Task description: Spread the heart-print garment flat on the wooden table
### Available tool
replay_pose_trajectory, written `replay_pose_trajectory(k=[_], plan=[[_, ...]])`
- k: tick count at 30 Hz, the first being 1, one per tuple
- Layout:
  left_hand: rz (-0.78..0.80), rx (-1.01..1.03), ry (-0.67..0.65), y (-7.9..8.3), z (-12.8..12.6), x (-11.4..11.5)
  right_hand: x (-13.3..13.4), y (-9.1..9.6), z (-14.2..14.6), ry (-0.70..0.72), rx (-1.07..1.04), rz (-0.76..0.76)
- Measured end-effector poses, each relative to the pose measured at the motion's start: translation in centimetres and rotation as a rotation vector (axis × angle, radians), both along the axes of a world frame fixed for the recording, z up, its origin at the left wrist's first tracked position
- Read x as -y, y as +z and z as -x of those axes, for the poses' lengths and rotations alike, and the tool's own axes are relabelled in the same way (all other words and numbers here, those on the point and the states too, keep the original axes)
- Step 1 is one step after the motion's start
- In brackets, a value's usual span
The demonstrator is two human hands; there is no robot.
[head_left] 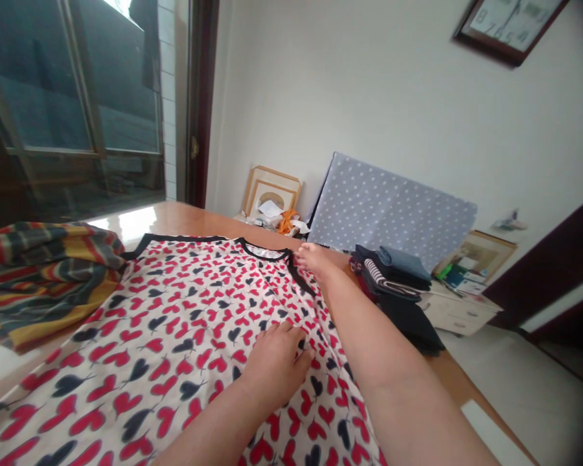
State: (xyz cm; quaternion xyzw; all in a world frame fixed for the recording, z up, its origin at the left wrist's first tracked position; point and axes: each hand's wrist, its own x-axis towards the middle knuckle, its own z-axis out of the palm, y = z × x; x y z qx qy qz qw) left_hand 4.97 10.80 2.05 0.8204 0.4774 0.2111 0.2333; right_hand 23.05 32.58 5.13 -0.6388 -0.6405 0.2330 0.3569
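Observation:
A sleeveless top [184, 323] with red and dark hearts on a pale ground lies spread over the table, its neckline and armholes edged in black. My left hand [278, 362] is on the middle of the top toward its right side, fingers bent and thumb close to them, apparently pinching the cloth. Farther off, at the right shoulder beside the neckline, my right hand [313, 260] has its fingers closed on the black-edged fabric. The fingertips' undersides are hidden on both hands.
A crumpled striped cloth [53, 275] lies at the left. Folded clothes [393, 272] are stacked on the wooden table [189, 220] at the right. Beyond stand a dotted grey cover [388, 200], picture frames [272, 188] and a white drawer cabinet [459, 310].

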Motion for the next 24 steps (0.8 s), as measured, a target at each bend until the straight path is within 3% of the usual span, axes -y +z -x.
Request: replay_pose_trajectory(k=[3, 7, 12, 19, 24], plan=[[-0.009, -0.011, 0.002, -0.1, 0.0, 0.0, 1.1, 0.1, 1.4, 0.009, -0.072, 0.019], [-0.036, -0.035, 0.004, -0.3, 0.0, 0.0, 5.4, 0.5, -0.7, -0.023, -0.134, 0.058], [-0.059, -0.082, -0.013, -0.5, 0.0, -0.2, 14.7, 0.6, -4.5, -0.094, -0.095, 0.154], [-0.069, -0.150, -0.061, -0.2, 0.0, -0.4, 29.1, -2.0, -8.2, -0.120, 0.182, 0.141], [-0.146, -0.206, -0.062, -0.5, -0.2, 0.3, 36.4, -2.8, -8.8, -0.224, 0.294, 0.228]])
